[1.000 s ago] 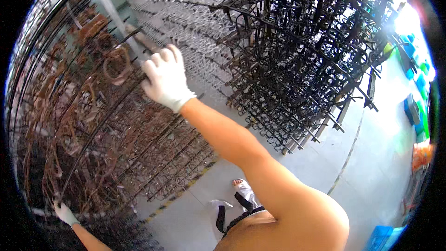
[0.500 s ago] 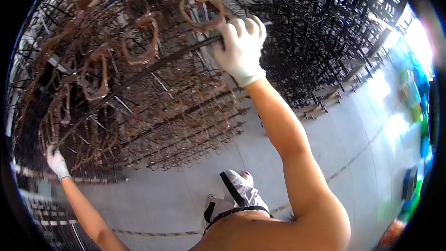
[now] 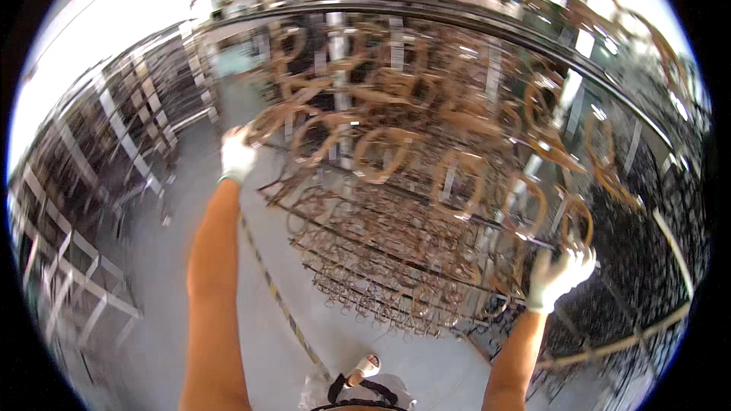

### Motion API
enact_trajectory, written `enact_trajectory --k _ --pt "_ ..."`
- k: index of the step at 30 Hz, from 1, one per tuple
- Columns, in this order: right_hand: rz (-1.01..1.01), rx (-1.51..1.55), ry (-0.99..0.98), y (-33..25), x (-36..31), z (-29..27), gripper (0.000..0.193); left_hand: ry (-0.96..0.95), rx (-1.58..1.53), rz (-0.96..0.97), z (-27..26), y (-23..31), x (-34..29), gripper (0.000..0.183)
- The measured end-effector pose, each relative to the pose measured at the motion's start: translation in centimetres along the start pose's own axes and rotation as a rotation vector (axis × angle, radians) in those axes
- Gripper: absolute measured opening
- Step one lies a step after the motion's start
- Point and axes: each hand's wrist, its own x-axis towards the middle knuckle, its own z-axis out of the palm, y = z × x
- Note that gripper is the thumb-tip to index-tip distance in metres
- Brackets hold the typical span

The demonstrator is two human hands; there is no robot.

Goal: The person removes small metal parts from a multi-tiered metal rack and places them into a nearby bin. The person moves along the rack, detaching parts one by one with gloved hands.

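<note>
A long dark bar (image 3: 481, 220) runs between my two white-gloved hands, slanting from upper left down to the right. Brown translucent loop-shaped pieces (image 3: 373, 180) hang along it. My left hand (image 3: 239, 155) is closed round the bar's left end, beside a brown loop; motion smears the fingertips. At the right end, my right hand (image 3: 562, 280) grips the bar with its fingers curled up around it, just below another brown loop. Where the bar passes behind the gloves, it is hidden.
Behind and below the bar stands a rack with rows of similar brown loops (image 3: 381, 289). Dark racking (image 3: 640, 259) is on the right; metal frames (image 3: 91, 259) stand at left. A thick horizontal rail (image 3: 426, 9) crosses the top. Striped tape (image 3: 278, 297) marks the grey floor (image 3: 263, 358).
My view has swung round. The bar, earlier rising toward the right, now slopes down toward the right; my left hand is higher in view and my right lower. Both hands keep their hold.
</note>
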Motion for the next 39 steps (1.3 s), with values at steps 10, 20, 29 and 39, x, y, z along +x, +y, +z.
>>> enact_trajectory --k 10,20,29,39 --pt "-0.195 -0.031 -0.019 6.9 0.0 5.0 0.048 0.114 0.177 -0.274 -12.5 6.9 -11.0 0.017" --pt "-0.422 0.514 -0.087 8.2 4.6 21.5 0.047 0.384 0.420 -0.501 -24.3 19.3 -23.2 0.023" --pt "-0.527 1.036 -0.243 -2.3 8.1 33.5 0.036 0.341 0.840 -0.575 -29.5 40.3 -29.7 0.027" --pt "-0.672 1.283 -0.236 -18.5 11.1 42.8 0.045 0.436 1.159 -0.557 -28.9 59.0 -30.6 0.027"
